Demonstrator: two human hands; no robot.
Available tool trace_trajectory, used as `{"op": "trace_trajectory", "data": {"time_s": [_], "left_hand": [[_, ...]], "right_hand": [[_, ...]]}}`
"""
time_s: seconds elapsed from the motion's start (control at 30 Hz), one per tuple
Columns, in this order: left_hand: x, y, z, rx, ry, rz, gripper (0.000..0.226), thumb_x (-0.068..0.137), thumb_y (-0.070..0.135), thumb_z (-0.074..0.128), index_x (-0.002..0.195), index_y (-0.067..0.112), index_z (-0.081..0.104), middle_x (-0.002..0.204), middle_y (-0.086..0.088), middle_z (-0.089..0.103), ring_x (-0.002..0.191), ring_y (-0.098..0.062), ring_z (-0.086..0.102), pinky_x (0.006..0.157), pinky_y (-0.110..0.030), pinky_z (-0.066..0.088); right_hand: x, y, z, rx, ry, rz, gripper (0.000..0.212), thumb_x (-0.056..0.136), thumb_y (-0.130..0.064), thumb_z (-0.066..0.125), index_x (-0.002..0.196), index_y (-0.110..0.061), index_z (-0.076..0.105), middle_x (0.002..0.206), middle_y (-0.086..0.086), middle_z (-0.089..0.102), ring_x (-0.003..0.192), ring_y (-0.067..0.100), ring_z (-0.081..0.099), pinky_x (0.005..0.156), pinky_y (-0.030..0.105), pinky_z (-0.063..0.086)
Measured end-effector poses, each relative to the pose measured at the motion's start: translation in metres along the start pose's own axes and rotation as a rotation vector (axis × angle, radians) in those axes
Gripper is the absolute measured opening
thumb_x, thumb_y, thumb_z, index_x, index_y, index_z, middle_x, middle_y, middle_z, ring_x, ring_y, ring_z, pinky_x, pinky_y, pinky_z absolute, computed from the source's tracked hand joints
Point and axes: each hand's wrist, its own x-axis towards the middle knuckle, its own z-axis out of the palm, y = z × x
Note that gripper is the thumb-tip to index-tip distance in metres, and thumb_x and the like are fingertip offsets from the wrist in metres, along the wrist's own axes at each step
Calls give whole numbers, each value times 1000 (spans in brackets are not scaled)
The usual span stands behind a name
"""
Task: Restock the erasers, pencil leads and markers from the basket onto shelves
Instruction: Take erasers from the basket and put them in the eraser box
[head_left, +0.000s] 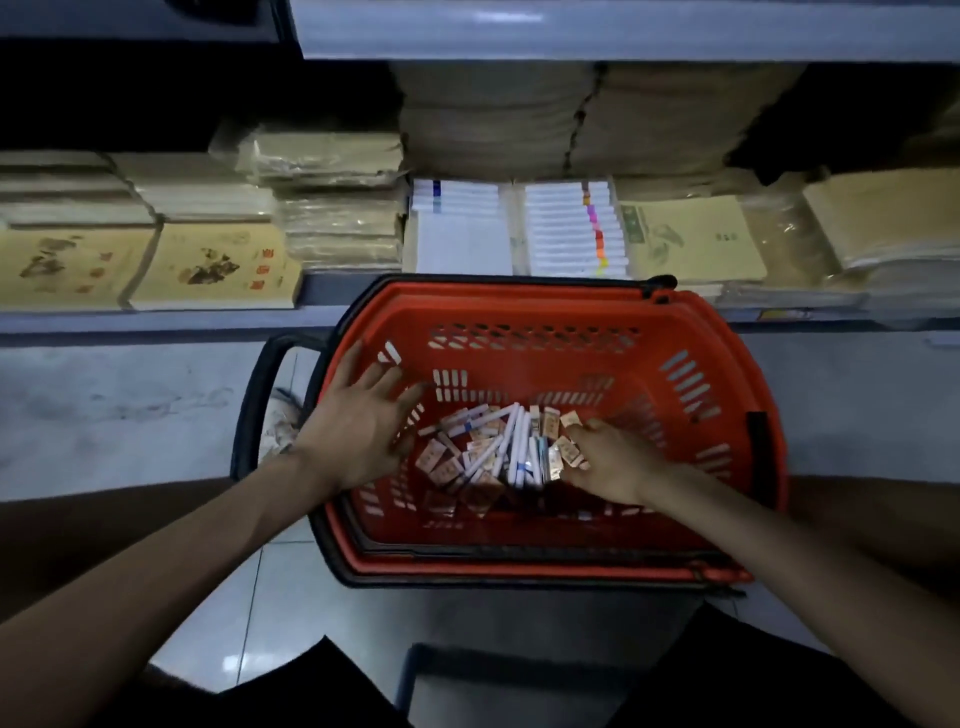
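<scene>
Basket stock, sorting stage

Red basket (691, 384) on floor below shelf (156, 322); markers (514, 447) and small packets (447, 462) heaped inside. Left hand (358, 431) spread open, empty, likely steadying. Right hand (613, 462) fingers curled on 1 packet (571, 457), apparently gathering

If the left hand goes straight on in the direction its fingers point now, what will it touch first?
The left hand, fingers spread, points up and to the right, toward the far wall of the red basket. That slotted wall is probably first; the pile of small items lies beside this line. Depth is unclear.
</scene>
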Motion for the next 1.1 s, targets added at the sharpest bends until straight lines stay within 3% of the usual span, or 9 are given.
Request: {"op": "trace_trajectory", "data": {"time_s": [0.23, 0.37, 0.43, 0.5, 0.67, 0.83, 0.97, 1.03, 1.1], "left_hand": [[-16, 13, -2, -62, 5, -2, 56, 85, 48, 38, 124, 21, 68, 116, -10, 66, 109, -37, 65, 119, -72, 15], [-17, 12, -4, -76, -16, -29, 51, 87, 46, 42, 122, 22, 70, 117, -7, 67, 109, -34, 67, 119, -72, 13], [-17, 11, -2, -79, -32, -36, 48, 87, 47, 45, 120, 23, 71, 117, -5, 67, 109, -33, 67, 119, -71, 13], [-16, 11, -2, -89, -32, -44, 46, 88, 47, 45, 117, 23, 72, 114, -5, 67, 106, -33, 68, 119, -71, 13], [-14, 11, -1, -107, -55, -71, 48, 90, 51, 44, 118, 24, 71, 115, -4, 67, 106, -31, 67, 119, -71, 12], [-15, 12, -3, -136, -57, -79, 47, 90, 51, 47, 119, 25, 72, 115, -4, 68, 107, -31, 67, 119, -71, 12], [-15, 11, -5, -146, -45, -78, 46, 88, 50, 48, 116, 24, 74, 110, -3, 69, 105, -31, 67, 118, -72, 12], [-16, 10, -5, -159, -40, -78, 44, 87, 49, 50, 113, 24, 74, 108, -3, 69, 104, -31, 67, 118, -72, 13], [-15, 10, -5, -167, -36, -78, 42, 87, 49, 50, 110, 24, 75, 107, -3, 69, 104, -30, 67, 118, -72, 13]], "right_hand": [[77, -37, 49, 392, -171, 161, 28, 103, -33, 60, 84, -13, 55, 79, 7, 49, 67, 21, 48, 70, 38, 42], [110, -38, 76, 427, -222, 274, 25, 103, -24, 58, 119, -5, 61, 113, 16, 63, 97, 33, 66, 77, 44, 50], [124, -30, 86, 370, -230, 313, 29, 103, -20, 55, 127, -4, 59, 111, 13, 63, 88, 27, 62, 69, 36, 47], [130, -25, 88, 302, -225, 357, 8, 103, -15, 51, 104, -12, 58, 90, 8, 56, 74, 22, 52, 62, 31, 43], [137, -26, 90, 355, -197, 456, 29, 105, -5, 38, 78, -6, 47, 81, 9, 45, 66, 19, 46, 79, 35, 43], [148, -32, 89, 393, -325, 435, 17, 96, -20, 69, 96, -5, 60, 81, 10, 58, 65, 23, 56, 60, 33, 48], [158, -41, 91, 354, -304, 456, 32, 97, -13, 65, 73, -14, 44, 67, 5, 38, 52, 18, 36, 50, 31, 32], [163, -45, 91, 358, -310, 534, 3, 100, -8, 57, 97, -9, 57, 71, 5, 37, 52, 17, 34, 48, 32, 30], [171, -41, 97, 401, -279, 591, 49, 103, -10, 51, 150, -3, 39, 84, 10, 53, 54, 17, 39, 45, 31, 32]]}}
